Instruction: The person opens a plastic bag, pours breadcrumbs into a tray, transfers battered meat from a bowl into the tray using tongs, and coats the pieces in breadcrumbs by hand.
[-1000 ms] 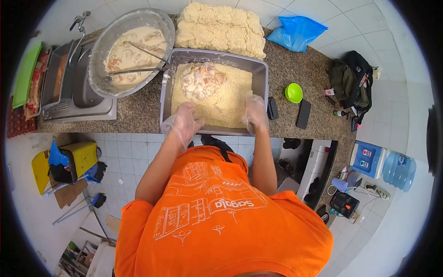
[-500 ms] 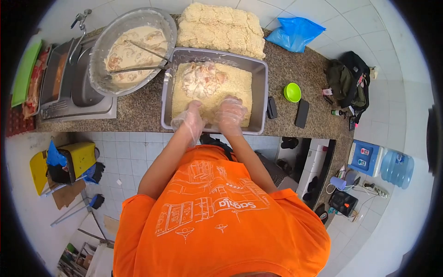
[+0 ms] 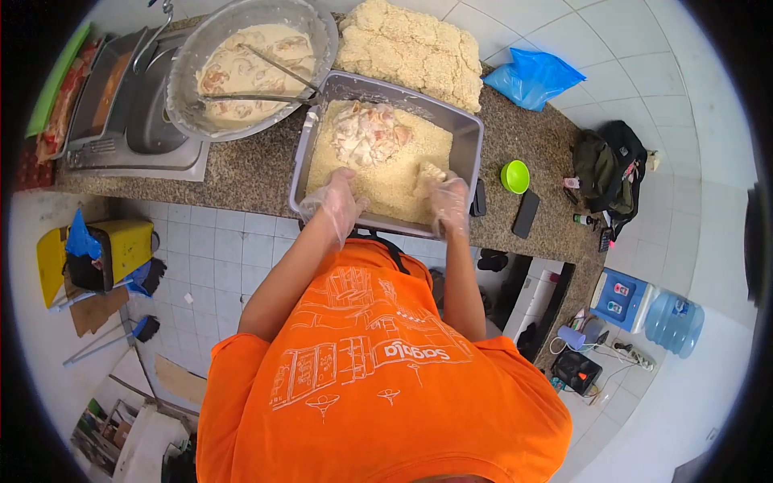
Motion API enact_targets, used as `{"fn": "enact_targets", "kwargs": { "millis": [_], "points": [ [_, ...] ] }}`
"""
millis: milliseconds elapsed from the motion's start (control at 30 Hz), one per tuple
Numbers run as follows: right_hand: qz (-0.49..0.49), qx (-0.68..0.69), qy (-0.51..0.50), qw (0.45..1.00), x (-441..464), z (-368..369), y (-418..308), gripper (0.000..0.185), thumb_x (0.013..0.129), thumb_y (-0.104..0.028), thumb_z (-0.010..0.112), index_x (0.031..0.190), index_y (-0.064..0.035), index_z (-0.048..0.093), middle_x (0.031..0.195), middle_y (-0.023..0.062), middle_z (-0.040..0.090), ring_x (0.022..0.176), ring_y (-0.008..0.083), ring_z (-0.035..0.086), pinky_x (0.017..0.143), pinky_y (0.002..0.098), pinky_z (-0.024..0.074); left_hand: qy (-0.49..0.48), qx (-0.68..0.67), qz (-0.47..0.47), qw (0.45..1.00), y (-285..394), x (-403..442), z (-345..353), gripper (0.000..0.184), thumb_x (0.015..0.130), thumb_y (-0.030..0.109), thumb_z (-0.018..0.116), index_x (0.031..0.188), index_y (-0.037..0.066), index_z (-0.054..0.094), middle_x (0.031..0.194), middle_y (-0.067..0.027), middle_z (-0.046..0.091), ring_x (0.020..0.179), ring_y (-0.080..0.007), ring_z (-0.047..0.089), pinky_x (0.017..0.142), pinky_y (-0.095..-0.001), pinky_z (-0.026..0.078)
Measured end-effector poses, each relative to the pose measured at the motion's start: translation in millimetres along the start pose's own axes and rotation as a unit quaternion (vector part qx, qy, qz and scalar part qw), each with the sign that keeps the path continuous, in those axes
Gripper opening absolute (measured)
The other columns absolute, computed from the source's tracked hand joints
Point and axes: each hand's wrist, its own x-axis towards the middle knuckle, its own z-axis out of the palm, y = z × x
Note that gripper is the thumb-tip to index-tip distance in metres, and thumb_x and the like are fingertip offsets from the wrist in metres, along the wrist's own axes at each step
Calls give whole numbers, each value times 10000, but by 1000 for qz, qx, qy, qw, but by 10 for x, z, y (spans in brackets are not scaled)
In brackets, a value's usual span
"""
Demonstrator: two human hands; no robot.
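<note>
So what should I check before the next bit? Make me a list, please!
1. Clear gloves worn: ok, on left hand and right hand.
2. Right hand's grip: ok, it seems to hold a crumb-coated piece.
3. Left hand empty: cannot tell, palm hidden.
4. Pale pile fully coated: not ok, bare pieces show on top.
5. Crumbs in the grey tub: ok, spread around the pile.

Bright, even light; shadows soft. Fisheye bends wall tiles (image 3: 620, 68) between one and two o'clock. Black vignette rounds corners. Pale wall (image 3: 721, 229), three o'clock, slightly hazy.
</note>
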Motion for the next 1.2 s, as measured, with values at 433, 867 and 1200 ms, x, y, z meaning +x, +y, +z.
{"fn": "enact_targets", "kwargs": {
  "millis": [433,867,1200],
  "points": [
    [63,422,-144,893,432,-582,-244,251,906,-113,517,1122,-3,582,997,53,638,863,155,633,743,290,539,-24,-23,19,999,46,-54,25,689,888,293,511,1420,-46,234,1459,-270,249,1384,-381,242,1130,-523,243],
    [80,218,-280,931,911,-178,-190,291,888,-221,635,1043,25,619,945,91,658,816,204,638,696,328,531,58,-58,20,996,-56,148,11,671,872,335,542,1397,-7,301,1399,-220,322,1312,-347,313,1092,-491,287],
    [-216,-304,-120,920,203,-31,180,290,854,-166,499,932,53,672,904,283,659,891,385,648,788,414,509,-96,25,-99,990,-166,22,557,598,918,398,304,1355,2,405,1334,-187,531,1190,-344,537,1060,-504,350]
  ]
}}
